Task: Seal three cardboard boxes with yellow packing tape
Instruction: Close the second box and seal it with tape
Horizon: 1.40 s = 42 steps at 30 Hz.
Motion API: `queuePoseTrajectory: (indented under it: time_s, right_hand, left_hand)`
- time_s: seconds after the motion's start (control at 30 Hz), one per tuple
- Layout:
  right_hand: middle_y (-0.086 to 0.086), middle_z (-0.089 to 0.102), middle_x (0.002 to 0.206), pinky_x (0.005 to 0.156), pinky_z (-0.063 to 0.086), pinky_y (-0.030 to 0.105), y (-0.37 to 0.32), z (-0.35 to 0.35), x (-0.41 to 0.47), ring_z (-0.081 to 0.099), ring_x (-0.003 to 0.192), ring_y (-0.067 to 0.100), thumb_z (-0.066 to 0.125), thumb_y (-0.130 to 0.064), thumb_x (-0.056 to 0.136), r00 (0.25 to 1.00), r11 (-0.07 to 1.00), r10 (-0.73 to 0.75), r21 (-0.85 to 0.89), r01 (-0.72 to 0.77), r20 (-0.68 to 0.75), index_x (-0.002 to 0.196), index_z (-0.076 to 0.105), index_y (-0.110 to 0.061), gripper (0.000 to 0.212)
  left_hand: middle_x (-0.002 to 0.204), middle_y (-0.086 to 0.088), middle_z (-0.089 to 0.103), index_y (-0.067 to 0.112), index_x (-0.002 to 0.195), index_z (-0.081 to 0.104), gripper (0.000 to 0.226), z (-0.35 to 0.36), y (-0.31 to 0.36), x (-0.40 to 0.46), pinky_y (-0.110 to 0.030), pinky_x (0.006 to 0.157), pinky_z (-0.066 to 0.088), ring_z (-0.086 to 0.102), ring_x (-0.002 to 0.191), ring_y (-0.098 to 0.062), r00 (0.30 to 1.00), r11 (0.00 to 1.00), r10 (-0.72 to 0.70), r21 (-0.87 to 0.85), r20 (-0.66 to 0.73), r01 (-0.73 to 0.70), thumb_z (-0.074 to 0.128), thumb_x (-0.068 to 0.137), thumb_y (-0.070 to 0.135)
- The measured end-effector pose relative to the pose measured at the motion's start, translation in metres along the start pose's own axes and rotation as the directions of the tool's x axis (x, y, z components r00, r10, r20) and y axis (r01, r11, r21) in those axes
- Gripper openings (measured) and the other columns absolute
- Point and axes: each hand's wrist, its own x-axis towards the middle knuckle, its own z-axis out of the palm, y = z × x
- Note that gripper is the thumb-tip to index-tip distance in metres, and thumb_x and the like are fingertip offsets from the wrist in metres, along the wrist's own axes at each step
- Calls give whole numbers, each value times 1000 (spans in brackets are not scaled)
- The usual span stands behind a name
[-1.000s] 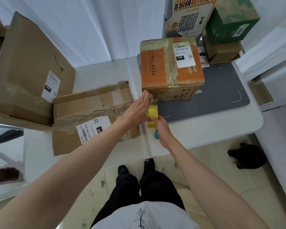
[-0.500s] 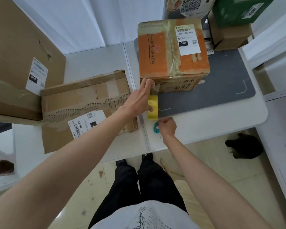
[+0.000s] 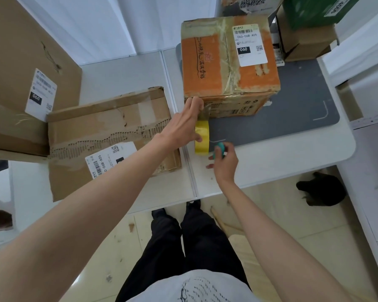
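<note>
White tabletop at mid-frame: left hand grips the yellow tape roll against the orange box on a grey mat; right hand pinches a teal cutter. Flattened box lies left, large box upper left.

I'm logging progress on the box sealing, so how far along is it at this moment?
Done: no finished yellow strip shows on any box. In hand: the left hand holds the yellow tape roll, its tape pulled to the orange box; the right hand holds a small teal tool. Left: the torn flat box and large brown box.
</note>
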Motion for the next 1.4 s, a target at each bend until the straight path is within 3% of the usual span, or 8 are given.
queuePoseTrajectory:
  time_s: [0.13,0.3,0.57,0.73,0.9,1.1,1.27,1.4]
  right_hand:
    - [3,64,100,68,42,9,-25,-21,18,57,81,-4,40,-17,108,980,979,-184,-79,190,80,123,55,-14,21]
    - [6,56,112,82,37,6,-46,-25,38,52,99,11,34,-12,109,855,840,-415,-231,491,310,132,48,-8,27]
    - [13,58,109,80,49,36,-53,-26,54,52,98,23,53,-4,102,638,508,-570,-388,769,518,113,55,-3,11]
    - [13,63,105,80,53,36,-66,-18,58,54,100,26,63,9,89,558,350,-619,-442,826,552,112,59,-2,25]
    - [15,63,102,73,53,36,-72,-16,57,55,99,30,67,11,84,541,293,-620,-472,831,568,111,61,-1,30]
    - [16,65,108,74,56,42,-60,-31,70,54,103,30,66,5,90,633,335,-578,-558,759,514,113,61,-1,25]
    - [22,65,109,76,50,40,-41,-41,75,60,100,35,60,-12,100,874,675,-351,-557,485,335,123,58,-2,25]
    - [21,67,117,85,49,35,-22,-31,69,63,108,35,66,-12,97,956,842,-83,-494,219,281,122,63,0,28]
  left_hand:
    - [111,1,34,23,108,24,82,0,1,1,-41,66,54,58,87,-30,1000,1000,3,-3,-5,-3,94,67,21]
    - [110,0,38,23,108,25,81,0,1,1,-42,68,55,58,88,-29,1000,1000,-7,-13,-9,6,94,66,20]
    - [110,0,38,22,109,25,82,1,2,2,-42,67,53,58,85,-30,1000,1000,-13,-19,-22,13,95,65,17]
    - [111,0,36,14,114,31,81,1,2,2,-42,66,53,59,86,-31,1000,1000,0,-7,-19,-1,95,64,15]
    - [113,1,33,8,118,34,82,3,3,1,-30,60,42,58,84,-30,1000,1000,17,25,-22,-17,95,63,15]
    - [116,0,34,11,117,32,82,2,3,0,-33,63,47,56,88,-28,1000,1000,2,1,-16,-2,95,64,17]
    - [114,0,35,22,109,24,84,0,5,-2,-30,61,45,57,88,-28,1000,999,-19,-37,0,19,95,65,20]
    - [112,-2,39,21,109,25,81,-1,5,-6,-35,62,52,58,89,-30,1000,998,-23,-51,-10,22,94,67,20]
